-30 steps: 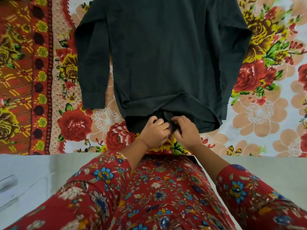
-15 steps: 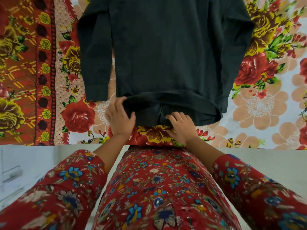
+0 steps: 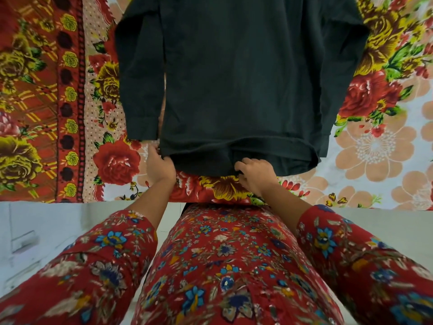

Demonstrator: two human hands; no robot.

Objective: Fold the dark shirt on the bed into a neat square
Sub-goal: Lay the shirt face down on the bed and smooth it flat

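Barely begun: the dark shirt [image 3: 234, 78] lies spread, sleeves unfolded, at the near edge of the bed [image 3: 375, 146], left grip [image 3: 160, 166] holding its hem corner, right grip [image 3: 254, 177] clutching mid-hem.

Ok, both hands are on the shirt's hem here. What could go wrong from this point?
1. The right hand grips the hem near its middle, while the left hand holds one corner. The corner of the dark shirt beyond the right hand is free and may sag, skewing any fold.
2. The hem is bunched between the hands, so creases could get folded in.
3. The sleeve by the left hand lies out beside the body and might trail.
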